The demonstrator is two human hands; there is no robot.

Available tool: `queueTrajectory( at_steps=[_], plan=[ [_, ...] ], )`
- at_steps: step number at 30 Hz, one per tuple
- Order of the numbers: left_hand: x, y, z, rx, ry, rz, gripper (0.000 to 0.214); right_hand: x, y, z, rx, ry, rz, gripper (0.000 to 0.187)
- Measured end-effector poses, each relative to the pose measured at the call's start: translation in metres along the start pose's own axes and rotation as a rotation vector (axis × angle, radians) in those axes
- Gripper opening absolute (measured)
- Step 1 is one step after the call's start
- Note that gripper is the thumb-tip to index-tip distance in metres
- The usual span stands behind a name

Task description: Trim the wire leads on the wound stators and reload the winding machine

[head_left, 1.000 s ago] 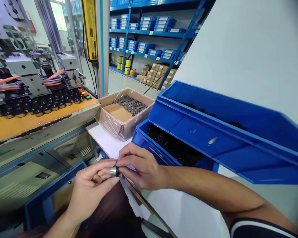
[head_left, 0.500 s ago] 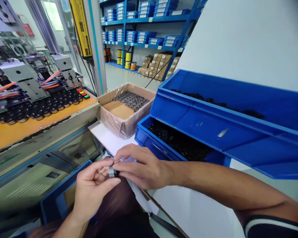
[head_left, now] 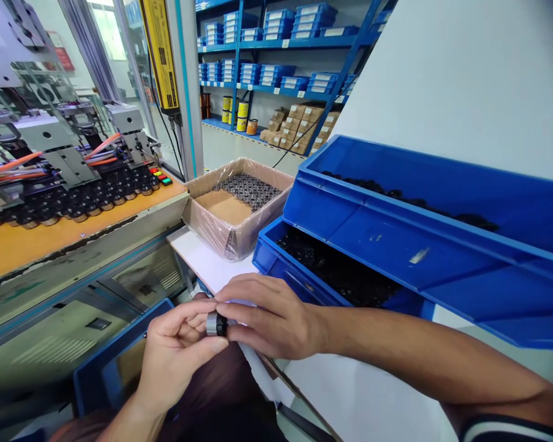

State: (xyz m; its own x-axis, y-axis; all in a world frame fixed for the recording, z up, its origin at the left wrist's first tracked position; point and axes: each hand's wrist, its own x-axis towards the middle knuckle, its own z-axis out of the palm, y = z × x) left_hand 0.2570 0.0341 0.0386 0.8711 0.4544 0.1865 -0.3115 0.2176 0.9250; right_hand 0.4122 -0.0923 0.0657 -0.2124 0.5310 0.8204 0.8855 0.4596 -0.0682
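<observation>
Between the fingers of both hands is a small cylindrical part (head_left: pixel 212 324), a grey metal ring with a black piece at its right end. My left hand (head_left: pixel 172 350) is closed around the metal side, thumb below and index finger above. My right hand (head_left: pixel 271 316) is closed too, its fingertips pressed against the black end. Those fingertips partly cover the black piece, so I cannot tell whether it is fully seated in the ring. Both hands are above my lap, in front of the white table (head_left: pixel 191 244).
A plastic-lined carton (head_left: pixel 216 236) holds rows of metal parts. Right of it, a lower blue bin (head_left: pixel 281 261) and an upper blue bin (head_left: pixel 373 227) hold black parts. On the left, a machine bench (head_left: pixel 120 218) carries rows of black-topped parts. Another blue bin (head_left: pixel 80 380) sits below.
The view has shifted slightly. My right fingers have drawn back a little from the part, so more of its black end shows. My left hand keeps its grip.
</observation>
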Motion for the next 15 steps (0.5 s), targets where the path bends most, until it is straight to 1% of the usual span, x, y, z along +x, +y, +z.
queueTrajectory(
  at_steps=[3, 7, 11, 15],
  plan=[
    [-0.0008, 0.0016, -0.0001, 0.028, 0.031, -0.001, 0.043, 0.0011, -0.0009, -0.0008, 0.004, -0.011, -0.008, 0.015],
    [-0.0004, 0.0024, -0.001, 0.058, 0.054, -0.026, 0.043, 0.0015, -0.0008, -0.0007, -0.013, 0.004, -0.024, 0.013],
    [-0.001, 0.0008, -0.0028, 0.076, 0.061, -0.084, 0.041, 0.0016, -0.0002, -0.0021, -0.027, 0.019, -0.076, 0.018],
    [-0.0016, -0.0015, -0.0055, 0.055, 0.084, -0.121, 0.04, 0.0019, -0.0002, -0.002, -0.015, -0.016, -0.126, 0.022]
  ],
)
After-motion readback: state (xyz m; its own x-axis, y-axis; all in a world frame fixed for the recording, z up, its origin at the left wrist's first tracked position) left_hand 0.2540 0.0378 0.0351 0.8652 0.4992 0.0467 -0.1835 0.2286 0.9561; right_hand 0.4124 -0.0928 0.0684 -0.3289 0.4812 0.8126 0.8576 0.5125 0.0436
